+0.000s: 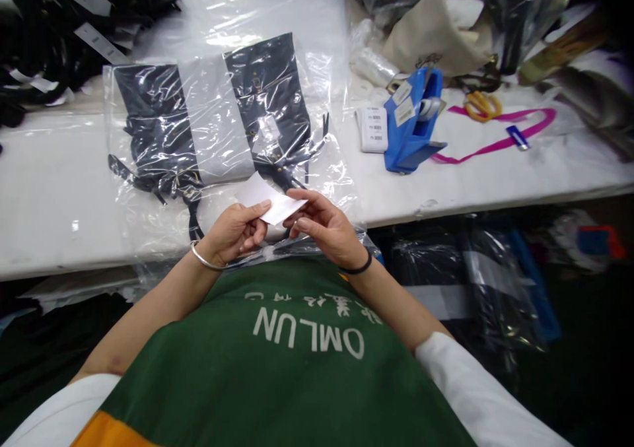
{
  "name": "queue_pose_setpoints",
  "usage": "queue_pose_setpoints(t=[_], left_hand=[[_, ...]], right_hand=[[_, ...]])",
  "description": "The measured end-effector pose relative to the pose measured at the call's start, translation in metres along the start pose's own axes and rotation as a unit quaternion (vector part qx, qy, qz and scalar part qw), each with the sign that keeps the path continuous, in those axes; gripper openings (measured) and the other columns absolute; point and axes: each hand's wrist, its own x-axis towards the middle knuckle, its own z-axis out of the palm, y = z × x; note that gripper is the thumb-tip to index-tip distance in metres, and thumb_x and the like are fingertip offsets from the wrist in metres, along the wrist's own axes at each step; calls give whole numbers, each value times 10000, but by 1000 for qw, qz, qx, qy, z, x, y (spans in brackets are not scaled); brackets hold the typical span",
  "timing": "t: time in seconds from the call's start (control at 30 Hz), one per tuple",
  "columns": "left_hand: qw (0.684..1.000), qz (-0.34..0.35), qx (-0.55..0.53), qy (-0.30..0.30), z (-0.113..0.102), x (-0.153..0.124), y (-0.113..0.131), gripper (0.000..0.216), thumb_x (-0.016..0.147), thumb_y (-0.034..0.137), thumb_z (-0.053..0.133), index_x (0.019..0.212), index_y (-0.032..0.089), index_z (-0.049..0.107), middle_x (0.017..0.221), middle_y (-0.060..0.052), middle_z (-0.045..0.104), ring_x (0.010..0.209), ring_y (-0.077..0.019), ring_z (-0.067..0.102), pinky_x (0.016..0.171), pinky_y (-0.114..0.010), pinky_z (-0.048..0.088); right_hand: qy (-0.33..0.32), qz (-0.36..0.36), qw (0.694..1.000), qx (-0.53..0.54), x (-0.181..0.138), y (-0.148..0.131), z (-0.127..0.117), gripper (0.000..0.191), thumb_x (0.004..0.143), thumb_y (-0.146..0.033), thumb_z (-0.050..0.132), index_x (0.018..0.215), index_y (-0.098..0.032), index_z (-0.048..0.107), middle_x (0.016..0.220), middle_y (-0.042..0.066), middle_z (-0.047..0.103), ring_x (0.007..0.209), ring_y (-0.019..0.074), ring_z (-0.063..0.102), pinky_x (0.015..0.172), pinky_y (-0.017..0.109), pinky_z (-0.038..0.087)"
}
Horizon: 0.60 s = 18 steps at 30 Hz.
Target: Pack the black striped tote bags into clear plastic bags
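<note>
A worker in a green apron (297, 394) lettered "OMLUN" holds a small white paper slip (277, 208) at the near edge of a white surface (59, 183). The left hand (240, 229), a silver bangle (207, 260) at its wrist, pinches the slip between the thumb on top and the curled fingers beneath. The right hand (327, 229), with a black band (360, 265) at the wrist, is half curled at the slip's right corner; whether its fingers grip the paper cannot be told. Just beyond both hands lies a clear plastic bag (327, 163) containing two dark bags, one (158, 103) ahead and to the left of the left hand, the other (270, 90) directly ahead of the hands, with a white panel (215, 117) between them. Farther off to the right of the right hand stands a blue tape dispenser (403, 127), barcode labels (372, 130) at its left side. Past the dispenser, well apart from the hands, lie a magenta ribbon (539, 123) and yellow-handled scissors (483, 105), with a beige fabric bag (421, 31) behind. At far left, beyond the left hand, black straps (30, 51) with white tags sit heaped. Below the surface, to the right of the right hand, are plastic-wrapped dark packages (495, 275).
</note>
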Motion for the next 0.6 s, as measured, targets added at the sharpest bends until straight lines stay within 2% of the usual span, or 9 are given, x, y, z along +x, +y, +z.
queue_pose_setpoints(t=[0.07, 0.13, 0.2, 0.27, 0.33, 0.4, 0.47, 0.53, 0.6], left_hand=[[1000, -10, 12, -12, 0, 0, 0, 536, 811, 594, 649, 544, 133, 590, 340, -13, 464, 256, -62, 319, 291, -188, 180], [998, 5, 56, -2, -3, 1, 2, 485, 801, 592, 667, 662, 128, 631, 429, -24, 555, 298, -72, 385, 313, -188, 246], [987, 79, 125, 54, -8, 1, 6, 443, 784, 569, 706, 753, 131, 643, 533, -22, 613, 386, -79, 466, 374, -187, 339], [954, 193, 183, 140, -13, -2, 12, 396, 768, 521, 747, 838, 143, 654, 649, -16, 647, 511, -87, 531, 467, -187, 414], [918, 270, 219, 191, -14, -7, 17, 378, 773, 493, 753, 926, 157, 672, 776, -27, 673, 641, -105, 573, 565, -199, 458], [913, 285, 237, 170, -9, -11, 20, 388, 782, 493, 743, 974, 161, 685, 883, -50, 689, 749, -135, 599, 653, -228, 484], [927, 270, 235, 114, -1, -12, 18, 385, 777, 496, 746, 951, 157, 688, 909, -54, 687, 793, -154, 602, 708, -252, 488], [944, 249, 199, 79, 6, -8, 13, 364, 782, 498, 738, 881, 155, 670, 840, -31, 663, 755, -144, 584, 693, -250, 472], [963, 224, 135, 72, 10, -2, 8, 357, 795, 502, 723, 821, 157, 634, 755, -5, 619, 679, -119, 544, 632, -233, 440]], right_hand=[[37, -23, 998, -51, 2, 4, -5, 294, 781, -432, 778, 960, -216, 688, 781, 1, 652, 709, 132, 596, 647, 255, 501], [89, -32, 991, -92, 4, 8, -11, 270, 800, -454, 756, 824, -202, 662, 677, -21, 602, 613, 108, 526, 592, 242, 453], [128, -38, 985, -114, 6, 10, -15, 293, 791, -465, 763, 773, -201, 636, 624, -44, 541, 569, 93, 457, 563, 234, 408], [146, -50, 981, -119, 6, 10, -17, 295, 777, -454, 779, 755, -201, 628, 619, -54, 501, 569, 86, 421, 561, 229, 381], [149, -54, 980, -116, 6, 8, -16, 296, 762, -441, 795, 735, -200, 626, 620, -54, 486, 572, 83, 407, 557, 227, 365], [149, -44, 981, -113, 6, 7, -14, 298, 752, -440, 803, 724, -198, 633, 603, -53, 483, 559, 84, 400, 536, 228, 350], [139, -24, 984, -105, 6, 6, -10, 300, 751, -444, 803, 716, -196, 639, 575, -53, 488, 537, 84, 406, 510, 226, 342], [113, -1, 991, -79, 6, 7, -7, 301, 761, -449, 794, 714, -191, 644, 566, -50, 513, 518, 79, 430, 494, 220, 351], [78, 26, 996, -43, 5, 7, -5, 299, 759, -450, 793, 739, -185, 657, 597, -39, 564, 513, 75, 467, 489, 212, 376]])
